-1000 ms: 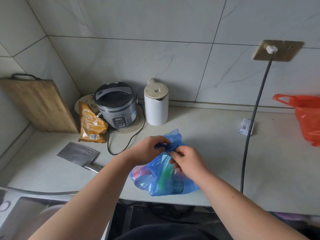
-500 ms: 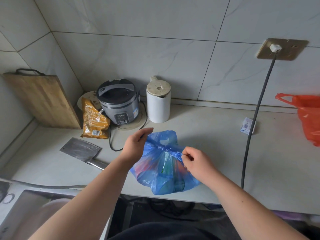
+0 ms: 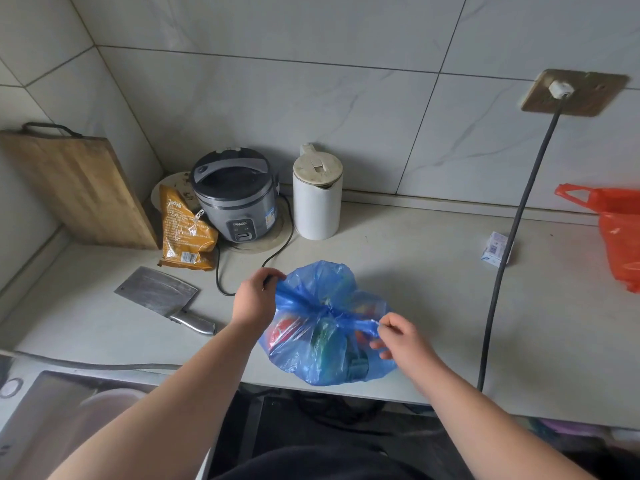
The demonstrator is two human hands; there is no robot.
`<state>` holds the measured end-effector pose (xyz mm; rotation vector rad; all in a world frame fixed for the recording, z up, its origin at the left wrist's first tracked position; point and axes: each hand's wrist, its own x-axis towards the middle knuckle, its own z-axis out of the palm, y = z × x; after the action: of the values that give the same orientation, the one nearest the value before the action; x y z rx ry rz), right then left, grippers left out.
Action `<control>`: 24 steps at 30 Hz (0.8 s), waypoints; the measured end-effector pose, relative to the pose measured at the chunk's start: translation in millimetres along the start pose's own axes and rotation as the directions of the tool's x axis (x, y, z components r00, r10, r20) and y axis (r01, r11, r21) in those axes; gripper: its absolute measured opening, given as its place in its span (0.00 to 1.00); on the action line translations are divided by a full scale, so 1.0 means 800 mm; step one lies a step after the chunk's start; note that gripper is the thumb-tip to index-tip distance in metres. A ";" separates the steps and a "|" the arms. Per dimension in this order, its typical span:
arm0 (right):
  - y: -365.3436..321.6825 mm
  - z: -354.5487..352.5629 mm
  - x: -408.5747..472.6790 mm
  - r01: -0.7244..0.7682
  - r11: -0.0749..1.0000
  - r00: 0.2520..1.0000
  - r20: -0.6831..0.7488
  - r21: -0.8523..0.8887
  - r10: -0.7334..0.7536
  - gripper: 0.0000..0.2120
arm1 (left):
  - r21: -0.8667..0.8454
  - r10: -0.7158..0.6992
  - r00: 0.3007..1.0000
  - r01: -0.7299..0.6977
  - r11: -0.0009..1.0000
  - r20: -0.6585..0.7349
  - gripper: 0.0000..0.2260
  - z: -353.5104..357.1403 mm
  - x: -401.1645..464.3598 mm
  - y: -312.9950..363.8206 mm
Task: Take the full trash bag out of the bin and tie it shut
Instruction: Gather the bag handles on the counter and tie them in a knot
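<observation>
A full, translucent blue trash bag [image 3: 322,355] sits on the pale countertop [image 3: 415,271] near its front edge, with red and green items showing through. Its top is gathered into a knot at the middle, and two twisted ends run out sideways. My left hand [image 3: 254,299] grips the left end, and my right hand [image 3: 398,336] pinches the right end. The two ends are pulled taut away from each other. No bin is in view.
A cleaver [image 3: 162,296] lies left of the bag, with an orange snack packet [image 3: 185,233], a rice cooker [image 3: 235,195] and a white kettle [image 3: 317,194] behind. A cutting board [image 3: 76,185] leans at far left. A dark cable [image 3: 512,237] hangs right; an orange bag [image 3: 616,233] sits far right.
My hands were together at the bag's top a second ago. They have since moved apart, left and right, each drawing an end of the bag out and tightening the knot.
</observation>
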<state>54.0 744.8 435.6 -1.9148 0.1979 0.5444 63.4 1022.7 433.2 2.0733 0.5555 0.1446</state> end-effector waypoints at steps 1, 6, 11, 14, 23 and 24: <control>-0.011 0.002 -0.003 0.001 0.980 1.000 0.025 0.198 -0.006 0.14 | -0.069 0.025 1.000 -0.024 0.997 0.012 0.13 -0.003 0.001 0.011; -0.052 0.009 -0.013 -0.040 0.742 0.989 0.134 0.669 -0.068 0.13 | -0.666 -0.031 0.937 0.270 0.695 0.347 0.13 -0.013 -0.014 0.059; -0.073 0.010 -0.015 0.092 0.795 0.959 0.162 0.600 -0.233 0.18 | -0.756 0.067 0.915 0.286 0.589 0.398 0.10 -0.013 -0.022 0.091; -0.082 0.010 -0.013 0.076 0.767 0.947 0.194 0.637 -0.255 0.20 | -0.755 0.120 0.897 0.278 0.594 0.425 0.10 -0.006 -0.027 0.103; -0.048 -0.007 0.001 -0.236 0.346 0.971 0.231 0.908 0.057 0.15 | -0.809 -0.142 0.950 0.312 0.498 0.279 0.13 -0.013 -0.009 0.083; -0.043 -0.011 0.001 -0.248 0.288 0.968 0.246 0.925 0.045 0.16 | -0.834 -0.166 0.947 0.321 0.449 0.275 0.14 -0.012 -0.006 0.079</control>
<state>69.9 750.4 466.4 -0.6161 0.4745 0.5243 76.9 1000.1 492.0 0.9476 0.5214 0.0658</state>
